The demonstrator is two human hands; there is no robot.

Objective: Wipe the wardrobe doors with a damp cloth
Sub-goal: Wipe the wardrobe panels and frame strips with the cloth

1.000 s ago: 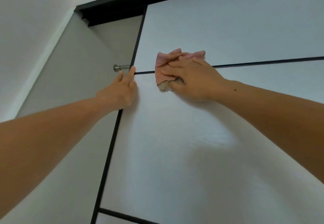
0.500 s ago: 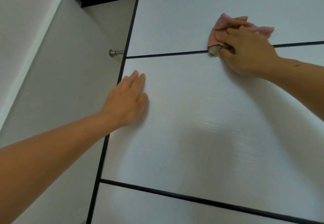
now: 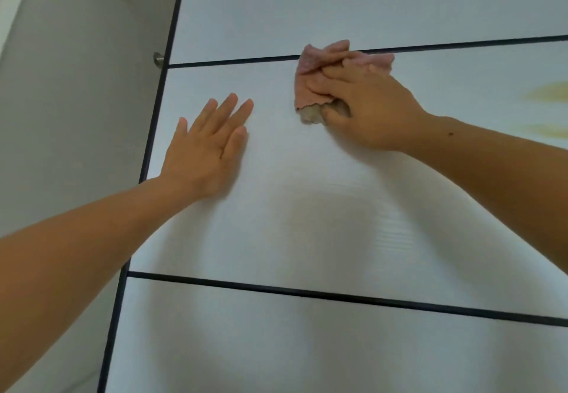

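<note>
Head view: mid-wipe, the right hand (image 3: 368,107) clamps its fingers on the pink cloth (image 3: 310,85), pressed against the wardrobe door (image 3: 307,208) at its far groove (image 3: 230,62). The left hand (image 3: 209,150) lies flat, fingers straight. Next, probably firm strokes down the panel.

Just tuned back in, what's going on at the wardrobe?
A person is wiping a white wardrobe door. The right hand grips a crumpled pink cloth and presses it against the door, straddling the upper black dividing line. The left hand lies flat on the door beside it, holding nothing.

Two hands (image 3: 206,150) (image 3: 373,110), one cloth (image 3: 308,93), one wardrobe door (image 3: 307,214)
</note>
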